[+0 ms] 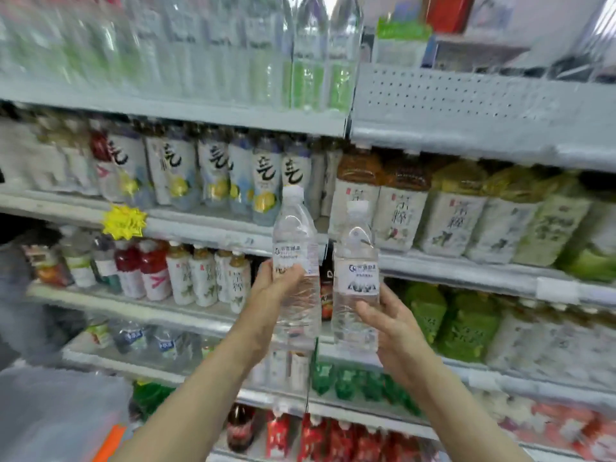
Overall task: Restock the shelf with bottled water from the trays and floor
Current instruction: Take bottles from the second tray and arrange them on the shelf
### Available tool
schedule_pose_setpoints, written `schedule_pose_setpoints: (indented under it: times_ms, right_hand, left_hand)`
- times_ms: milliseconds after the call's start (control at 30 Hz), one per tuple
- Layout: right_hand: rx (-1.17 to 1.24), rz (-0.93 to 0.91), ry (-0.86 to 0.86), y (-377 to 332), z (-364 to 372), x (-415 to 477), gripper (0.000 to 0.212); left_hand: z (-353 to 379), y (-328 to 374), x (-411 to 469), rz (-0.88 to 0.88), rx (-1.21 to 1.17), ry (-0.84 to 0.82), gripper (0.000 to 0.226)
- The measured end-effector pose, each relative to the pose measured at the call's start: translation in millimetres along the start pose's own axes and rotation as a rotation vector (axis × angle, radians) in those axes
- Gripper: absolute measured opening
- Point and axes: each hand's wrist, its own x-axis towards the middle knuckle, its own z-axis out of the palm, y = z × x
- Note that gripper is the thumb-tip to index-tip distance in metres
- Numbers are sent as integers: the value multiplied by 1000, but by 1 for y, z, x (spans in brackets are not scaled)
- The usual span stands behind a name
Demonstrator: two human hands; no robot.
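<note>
I hold two clear water bottles upright in front of the drinks shelves. My left hand (271, 291) grips the left water bottle (296, 248) around its lower half, thumb across the label. My right hand (391, 323) grips the right water bottle (356, 258) from below and behind, fingers curled round its base. Both bottles have white caps and white-and-blue labels, and they stand side by side with a narrow gap between them. The view is blurred by motion.
The shelving unit (466, 141) fills the view. Tall clear water bottles (310, 55) line the top shelf. White-labelled soda bottles (216, 168) and tea bottles (400, 201) fill the shelf behind my hands. Green and red bottles sit lower. A yellow starburst tag (124, 222) hangs left.
</note>
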Motion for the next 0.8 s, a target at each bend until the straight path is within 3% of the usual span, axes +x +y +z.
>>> schedule_pose_setpoints:
  times_ms: [67, 133, 167, 300, 633, 733, 800]
  right_hand:
    - [4, -74, -4, -38, 12, 14, 102]
    - [21, -129, -11, -72, 24, 29, 117]
    - [24, -165, -28, -88, 31, 37, 114]
    - [-28, -320, -49, -152, 64, 71, 68]
    - [56, -488, 91, -253, 116, 189, 79]
    - [47, -476, 160, -260, 123, 218, 55]
    - [-11, -465, 203, -258, 128, 237, 70]
  left_hand:
    - [0, 31, 12, 58, -4, -14, 110]
    - [0, 61, 24, 114, -22, -50, 92]
    - [-1, 73, 32, 144, -19, -57, 83]
    - [-6, 119, 65, 237, -14, -69, 69]
    - [-45, 205, 138, 354, -32, -134, 87]
    - [-56, 212, 154, 353, -41, -136, 86]
    - [-61, 214, 160, 355, -30, -152, 88]
